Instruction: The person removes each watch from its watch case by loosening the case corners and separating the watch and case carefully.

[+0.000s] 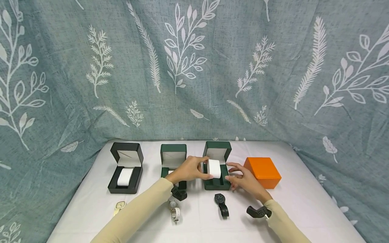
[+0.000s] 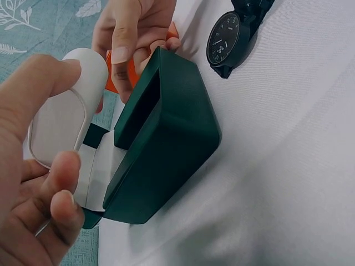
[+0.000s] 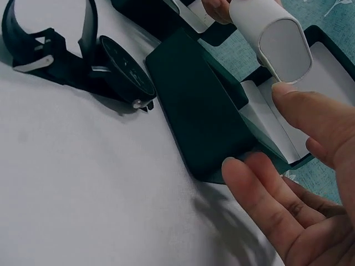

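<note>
My left hand [image 1: 189, 168] pinches a white watch cushion [image 1: 214, 168] between thumb and fingers. The cushion is over the open right-hand green watch box [image 1: 217, 145], whose tray shows beneath it. Beside that box's right side is my right hand [image 1: 247, 180], fingers spread and slightly bent, holding nothing. In the right wrist view its fingertips [image 3: 236, 169] are by the box's corner and its thumb is near the cushion's end; whether they touch cannot be told. A black watch [image 1: 220, 199] lies in front of the box.
An orange box [image 1: 265, 168] stands right of my right hand. Further left are another open green box [image 1: 173, 148] and an open black box [image 1: 126, 146] with a white cushion [image 1: 125, 177]. A white-strapped watch [image 1: 175, 214] and a pale yellow watch [image 1: 120, 205] lie in front.
</note>
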`<state>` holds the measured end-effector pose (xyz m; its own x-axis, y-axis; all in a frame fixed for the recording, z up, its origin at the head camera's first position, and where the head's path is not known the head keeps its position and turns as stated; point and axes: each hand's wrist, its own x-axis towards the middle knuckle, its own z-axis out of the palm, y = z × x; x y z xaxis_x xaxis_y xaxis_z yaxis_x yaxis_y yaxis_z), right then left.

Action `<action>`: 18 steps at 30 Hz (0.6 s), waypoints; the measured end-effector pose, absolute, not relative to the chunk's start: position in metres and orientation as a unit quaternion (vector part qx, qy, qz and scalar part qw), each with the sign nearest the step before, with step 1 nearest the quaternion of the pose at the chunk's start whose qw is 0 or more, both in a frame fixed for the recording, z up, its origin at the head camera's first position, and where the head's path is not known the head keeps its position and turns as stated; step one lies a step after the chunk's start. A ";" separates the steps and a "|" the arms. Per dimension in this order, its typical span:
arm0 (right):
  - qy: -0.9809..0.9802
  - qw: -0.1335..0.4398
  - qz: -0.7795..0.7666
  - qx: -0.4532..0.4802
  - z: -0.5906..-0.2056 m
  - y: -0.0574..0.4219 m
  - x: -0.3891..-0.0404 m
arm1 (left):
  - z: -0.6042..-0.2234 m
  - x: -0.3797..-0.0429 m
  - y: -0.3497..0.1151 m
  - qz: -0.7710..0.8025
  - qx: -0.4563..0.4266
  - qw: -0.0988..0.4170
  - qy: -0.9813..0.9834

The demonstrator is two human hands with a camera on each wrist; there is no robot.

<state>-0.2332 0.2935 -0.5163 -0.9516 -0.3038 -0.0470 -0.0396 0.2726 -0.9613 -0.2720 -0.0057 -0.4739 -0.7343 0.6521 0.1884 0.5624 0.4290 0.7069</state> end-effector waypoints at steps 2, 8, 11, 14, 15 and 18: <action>0.788 0.113 -0.596 -0.107 -0.517 0.293 -0.236 | -0.474 -0.273 -0.006 0.394 0.359 0.057 0.844; 0.788 0.120 -0.595 -0.103 -0.518 0.292 -0.241 | -0.476 -0.274 -0.007 0.394 0.358 0.062 0.844; 0.790 0.121 -0.592 -0.106 -0.518 0.291 -0.243 | -0.476 -0.274 -0.008 0.397 0.358 0.061 0.843; 0.792 0.123 -0.588 -0.110 -0.518 0.290 -0.244 | -0.476 -0.274 -0.009 0.399 0.359 0.061 0.842; 0.794 0.125 -0.585 -0.110 -0.519 0.290 -0.245 | -0.476 -0.274 -0.009 0.400 0.358 0.061 0.841; 0.799 0.131 -0.577 -0.108 -0.521 0.290 -0.247 | -0.477 -0.274 -0.009 0.397 0.358 0.060 0.843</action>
